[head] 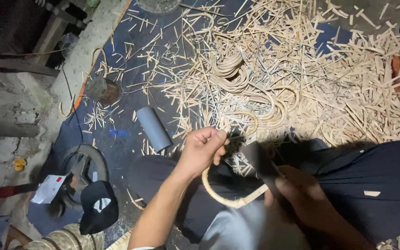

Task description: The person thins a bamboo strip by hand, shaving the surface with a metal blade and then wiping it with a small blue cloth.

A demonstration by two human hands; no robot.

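Note:
My left hand [202,150] grips one end of a curved pale cane strip [225,199] that loops down over my lap. My right hand [297,192] holds a broad dark blade [261,159] by its handle, the blade resting against the other end of the cane strip. Both hands work above my dark-trousered knees. The cane bends in a half ring between them.
A big heap of pale cane shavings and offcuts [302,78] covers the blue mat [121,134] ahead, with several bent cane hoops [230,69] in it. A grey pipe piece [153,128] lies at the left, a wooden block [102,90] beyond, a black cap [99,206] lower left.

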